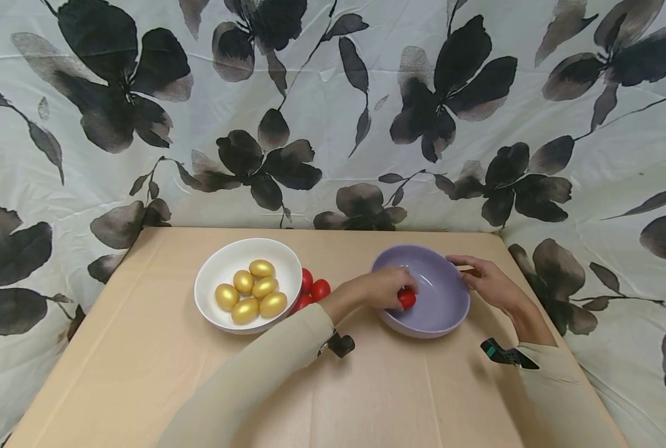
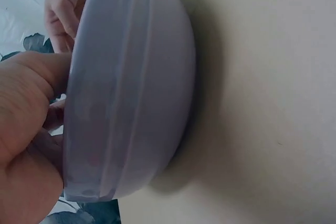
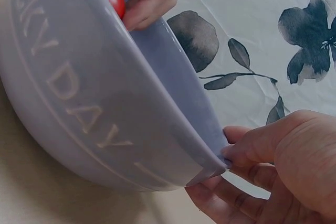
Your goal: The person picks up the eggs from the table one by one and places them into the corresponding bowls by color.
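Showing bowl [image 3: 123, 87] lettering [image 3: 65, 81]: right-wrist view only

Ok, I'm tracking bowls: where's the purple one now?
In the head view, the purple bowl stands right of centre on the table, right of the white bowl, the right hand pinching its rim.

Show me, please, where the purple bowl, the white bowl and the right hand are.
Purple bowl [image 1: 446, 298]: head view, on its bare inside.
White bowl [image 1: 219, 264]: head view, on its bare inner wall.
Right hand [image 1: 488, 282]: head view, on its back.
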A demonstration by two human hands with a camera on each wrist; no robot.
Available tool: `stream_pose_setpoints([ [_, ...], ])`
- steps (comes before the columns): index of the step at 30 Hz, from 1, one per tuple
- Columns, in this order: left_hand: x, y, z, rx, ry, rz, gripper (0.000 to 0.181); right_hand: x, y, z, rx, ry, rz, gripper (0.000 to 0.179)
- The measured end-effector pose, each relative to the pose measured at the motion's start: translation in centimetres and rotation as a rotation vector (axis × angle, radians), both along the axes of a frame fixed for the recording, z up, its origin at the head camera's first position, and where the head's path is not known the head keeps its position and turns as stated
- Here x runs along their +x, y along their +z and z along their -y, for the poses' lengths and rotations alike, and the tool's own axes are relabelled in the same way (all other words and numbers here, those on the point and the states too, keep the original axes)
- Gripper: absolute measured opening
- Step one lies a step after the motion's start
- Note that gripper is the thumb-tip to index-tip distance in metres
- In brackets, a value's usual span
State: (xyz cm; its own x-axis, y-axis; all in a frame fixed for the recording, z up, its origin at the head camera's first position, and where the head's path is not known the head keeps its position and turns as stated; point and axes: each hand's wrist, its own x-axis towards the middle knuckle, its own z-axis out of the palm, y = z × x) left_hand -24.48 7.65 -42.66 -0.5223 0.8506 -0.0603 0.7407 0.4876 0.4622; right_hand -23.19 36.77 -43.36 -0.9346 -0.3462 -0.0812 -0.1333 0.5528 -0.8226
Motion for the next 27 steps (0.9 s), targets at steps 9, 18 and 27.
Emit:
stream_pose_setpoints([
  [9, 0.0, 0.2, 1.6, 0.112, 0.047, 0.082, 0.039, 0.1, -0.1, 0.3, 0.018, -0.002, -0.004, 0.046],
  [18, -0.7, 1.7, 6.0, 0.346, 0.188, 0.242, 0.043, 0.2, 0.1, 0.2, 0.032, -0.003, -0.017, 0.046],
  [27, 0.0, 2.6, 10.0, 0.385, 0.259, 0.205, 0.041, 0.2, 0.0, 0.1, 0.013, 0.0, -0.023, 0.045],
])
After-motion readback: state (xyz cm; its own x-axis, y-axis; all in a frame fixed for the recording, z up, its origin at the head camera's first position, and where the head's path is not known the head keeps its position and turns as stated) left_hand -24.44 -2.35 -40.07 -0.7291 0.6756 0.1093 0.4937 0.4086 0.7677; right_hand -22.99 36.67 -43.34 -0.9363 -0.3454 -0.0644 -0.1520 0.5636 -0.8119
